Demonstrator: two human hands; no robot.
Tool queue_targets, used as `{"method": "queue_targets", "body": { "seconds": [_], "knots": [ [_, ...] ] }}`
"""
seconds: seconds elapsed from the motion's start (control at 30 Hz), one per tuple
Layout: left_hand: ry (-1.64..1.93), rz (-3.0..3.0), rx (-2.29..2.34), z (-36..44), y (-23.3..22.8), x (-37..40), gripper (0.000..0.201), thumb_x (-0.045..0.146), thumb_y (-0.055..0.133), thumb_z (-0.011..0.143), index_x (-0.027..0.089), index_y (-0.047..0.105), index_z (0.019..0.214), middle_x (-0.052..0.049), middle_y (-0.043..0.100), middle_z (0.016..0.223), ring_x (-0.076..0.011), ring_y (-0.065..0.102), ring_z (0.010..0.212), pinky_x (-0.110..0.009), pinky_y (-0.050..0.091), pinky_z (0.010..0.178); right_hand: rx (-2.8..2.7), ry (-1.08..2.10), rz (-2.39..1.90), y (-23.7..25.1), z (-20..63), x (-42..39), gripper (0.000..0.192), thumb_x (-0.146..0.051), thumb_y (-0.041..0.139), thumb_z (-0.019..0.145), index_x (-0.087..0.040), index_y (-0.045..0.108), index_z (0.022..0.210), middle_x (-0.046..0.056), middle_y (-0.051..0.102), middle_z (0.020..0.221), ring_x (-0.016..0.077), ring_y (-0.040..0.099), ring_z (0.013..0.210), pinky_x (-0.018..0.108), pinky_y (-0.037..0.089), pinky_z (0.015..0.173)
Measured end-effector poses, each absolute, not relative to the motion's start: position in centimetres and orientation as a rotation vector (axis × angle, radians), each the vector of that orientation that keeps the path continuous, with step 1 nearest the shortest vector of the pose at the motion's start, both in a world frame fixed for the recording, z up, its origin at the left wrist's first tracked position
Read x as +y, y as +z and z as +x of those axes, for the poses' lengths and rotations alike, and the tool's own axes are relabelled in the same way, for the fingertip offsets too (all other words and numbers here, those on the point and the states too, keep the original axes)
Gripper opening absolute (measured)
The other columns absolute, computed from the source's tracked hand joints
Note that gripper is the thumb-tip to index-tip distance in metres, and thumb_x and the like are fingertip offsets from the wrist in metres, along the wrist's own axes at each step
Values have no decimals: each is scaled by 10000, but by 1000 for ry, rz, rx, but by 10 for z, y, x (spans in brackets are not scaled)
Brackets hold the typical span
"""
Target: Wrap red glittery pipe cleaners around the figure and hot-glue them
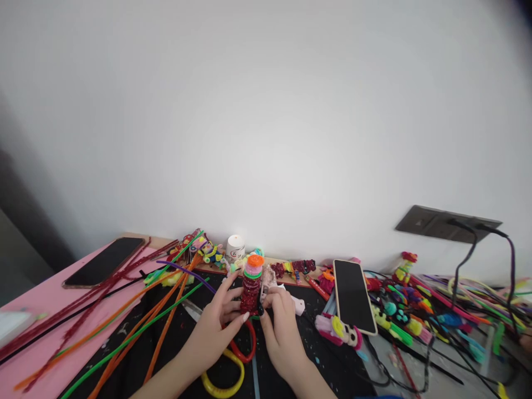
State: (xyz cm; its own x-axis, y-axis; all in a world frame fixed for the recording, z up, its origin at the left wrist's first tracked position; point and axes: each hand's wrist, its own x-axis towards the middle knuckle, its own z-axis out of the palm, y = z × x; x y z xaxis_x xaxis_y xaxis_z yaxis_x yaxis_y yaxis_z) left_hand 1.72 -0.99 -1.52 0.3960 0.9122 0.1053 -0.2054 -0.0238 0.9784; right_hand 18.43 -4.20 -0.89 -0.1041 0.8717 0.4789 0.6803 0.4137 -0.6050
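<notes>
Now, left to right: my left hand [218,321] curls around the near side of a glittery red pipe-cleaner figure [251,291] standing mid-table on the black mat [133,354]; my right hand [280,327] pinches its right side, fingers closed. It looks light, soft and easily bent, so I would grip the red body low. A phone [353,296] lies far right.

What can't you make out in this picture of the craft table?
- Head view: the base of the red glittery figure is hidden by the left hand and right hand.
- The label on the small white pot is too small to read.
- The yellow ring is cut off by the bottom edge and partly covered by the left wrist.
</notes>
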Motion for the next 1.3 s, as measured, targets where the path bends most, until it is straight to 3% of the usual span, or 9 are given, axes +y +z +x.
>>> {"method": "queue_targets", "body": {
  "seconds": [0.53, 1.07, 1.3],
  "knots": [
    [986, 1018, 543, 20, -14, -8, 876, 234, 657, 771, 349, 96, 1434, -105, 534, 1278, -197, 627, 941, -354, 471, 827, -1883, 263, -1309, -10, 184, -41, 148, -91, 344, 882, -199, 443, 858, 62, 500, 948, 209, 478, 886, 390, 415, 776],
    [877, 885, 534, 19, 4, -14, 978, 257, 658, 788, 357, -67, 1436, -127, 523, 1311, -239, 596, 1053, -384, 460, 867, -1843, 327, -1324, -10, 183, -43, 122, -129, 349, 893, -204, 417, 826, 55, 497, 896, 210, 484, 824, 389, 426, 721],
    [828, 846, 544, 19, 9, -16, 970, 261, 667, 779, 382, -38, 1434, -106, 539, 1308, -233, 610, 1035, -369, 465, 856, -1753, 476, -1214, -9, 182, -43, 86, -200, 347, 924, -214, 415, 874, 40, 479, 920, 192, 492, 863, 370, 443, 777]
  ]
}}
